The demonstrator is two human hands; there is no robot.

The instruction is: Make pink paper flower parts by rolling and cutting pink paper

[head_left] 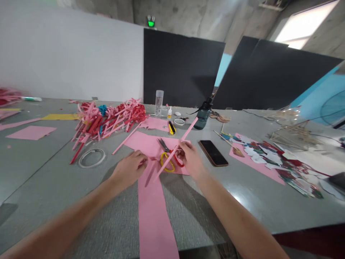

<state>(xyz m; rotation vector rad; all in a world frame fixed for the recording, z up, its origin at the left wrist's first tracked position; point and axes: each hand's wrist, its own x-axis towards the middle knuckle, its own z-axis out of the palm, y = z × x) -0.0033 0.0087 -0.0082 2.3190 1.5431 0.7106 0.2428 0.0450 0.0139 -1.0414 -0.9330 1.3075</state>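
My right hand (187, 153) is closed on a long narrow pink paper strip (176, 148), which slants across the scissors (168, 154). The scissors have one yellow and one red handle loop and lie with their blades pointing away. My left hand (132, 165) has its fingers curled together at a short bit of pink paper strip (153, 158); its exact shape is partly hidden by the fingers. Under both hands lies pink paper (144, 144). A wide pink paper band (153, 219) runs from there toward me and over the table's front edge.
A heap of pink and red paper curls (107, 120) and a tape roll (92, 158) lie left. Behind are a yellow cutter (171, 127), a glue bottle (169, 113), a clear cylinder (159, 102) and a dark bottle (203, 115). A phone (214, 153) and paper cutouts (264, 154) lie right.
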